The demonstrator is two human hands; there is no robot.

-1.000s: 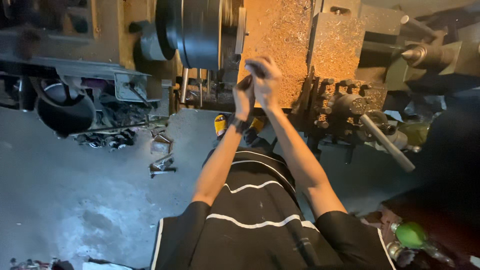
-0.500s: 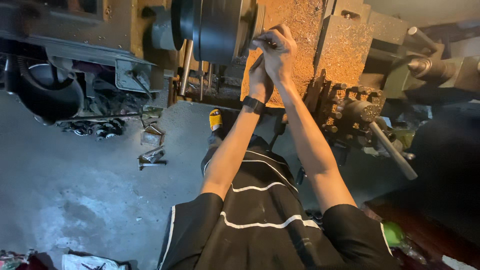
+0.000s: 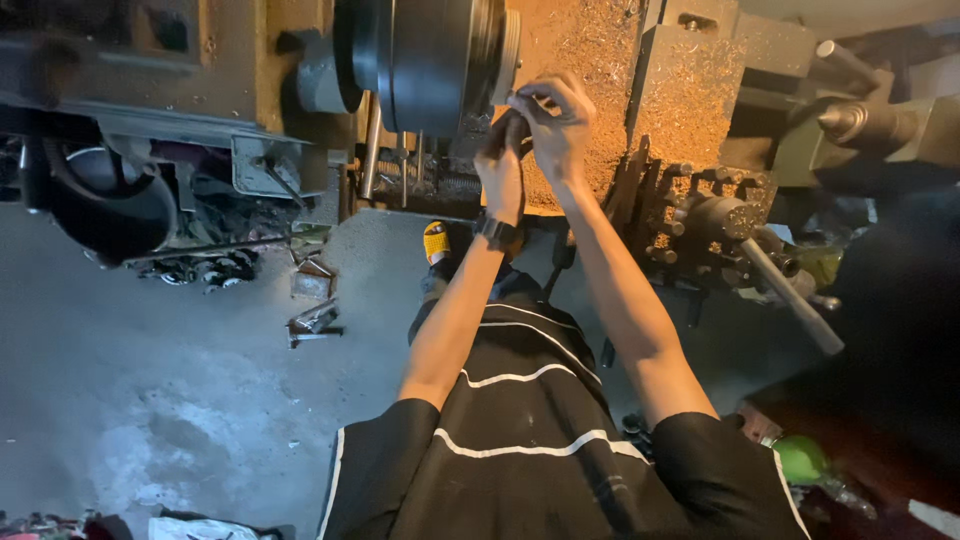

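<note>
The right hand was raised at the face of the dark round chuck of a lathe, its fingers curled narrow around something small at the chuck's right edge; what it pinched was too small to make out. The left hand was pressed just beside it, fingers bent, touching the right hand, and whether it held anything could not be told. A dark wristwatch sat on the left wrist. Behind both hands lay a bed of brown metal chips. To the right stood the tool post with a long grey handle sticking out toward the near side. Far left, scrap metal pieces lay on the grey concrete floor. A green object sat near right.
</note>
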